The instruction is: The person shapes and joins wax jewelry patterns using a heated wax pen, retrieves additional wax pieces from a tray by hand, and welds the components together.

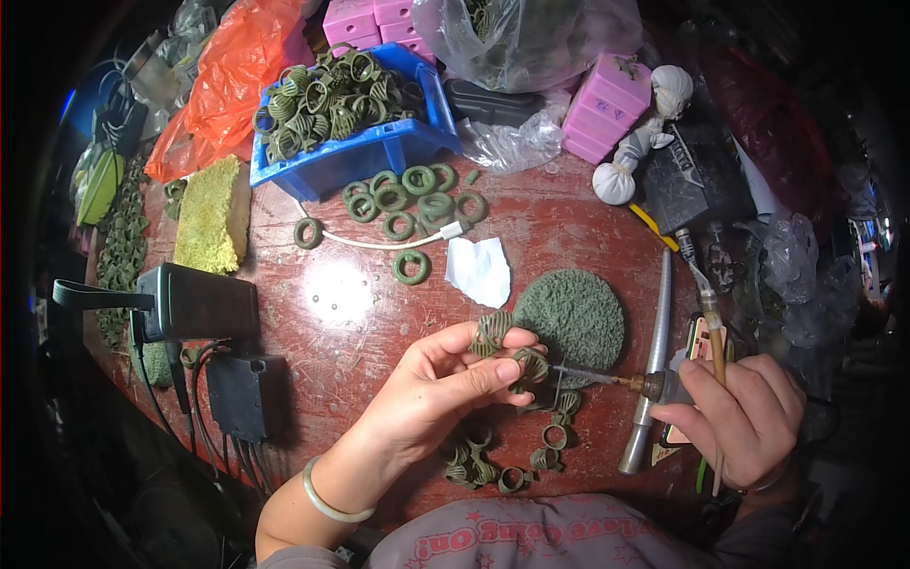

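Between the thumb and fingers of my left hand (422, 391) are green ribbed rings; one ring (491, 332) shows above the fingertips and another ring (531, 366) beside the thumb. My right hand (749, 415) grips a soldering-iron-style pen (652, 384), its thin tip pointing left and close to the lower held ring. Whether the tip touches it I cannot tell. A slim wooden-handled stick (718, 370) also passes through the right fingers. Below the hands lie several more ribbed rings (555, 436). A round, rough green pad (571, 318) sits just beyond my left fingertips.
A blue bin (351, 161) heaped with ribbed rings stands at the back, with plain green rings (391, 197) before it. A white cable (379, 245) and torn paper (479, 270) lie mid-table. A tapered metal ring mandrel (654, 360) lies right. Black boxes (248, 394) with cords stand left.
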Tool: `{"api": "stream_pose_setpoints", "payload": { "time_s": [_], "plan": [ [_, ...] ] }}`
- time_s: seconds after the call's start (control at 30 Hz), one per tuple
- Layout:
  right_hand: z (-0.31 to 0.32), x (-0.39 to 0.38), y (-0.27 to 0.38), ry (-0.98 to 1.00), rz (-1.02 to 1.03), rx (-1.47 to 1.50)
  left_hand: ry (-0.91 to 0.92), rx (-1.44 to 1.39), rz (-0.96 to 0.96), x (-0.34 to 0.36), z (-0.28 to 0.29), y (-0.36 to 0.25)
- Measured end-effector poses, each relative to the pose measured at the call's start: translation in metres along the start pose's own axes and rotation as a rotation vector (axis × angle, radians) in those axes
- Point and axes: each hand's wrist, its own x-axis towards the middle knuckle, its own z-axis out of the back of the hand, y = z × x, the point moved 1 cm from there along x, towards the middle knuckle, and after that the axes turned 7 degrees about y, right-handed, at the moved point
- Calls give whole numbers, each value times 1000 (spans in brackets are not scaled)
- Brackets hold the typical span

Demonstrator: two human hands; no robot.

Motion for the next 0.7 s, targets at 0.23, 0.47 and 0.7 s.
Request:
{"api": "stream_pose_setpoints", "payload": {
  "time_s": [0.23, 0.47, 0.7],
  "plan": [
    [-1, 2, 0, -9, -2, 7, -5, 5, -4, 0, -1, -1],
    [-1, 1, 0, 5, 5, 7, -5, -1, -9, -1, -1, 0],
    [-1, -1, 1, 16, -1, 8, -10, 3, 2, 0, -1, 0]
  ]
}}
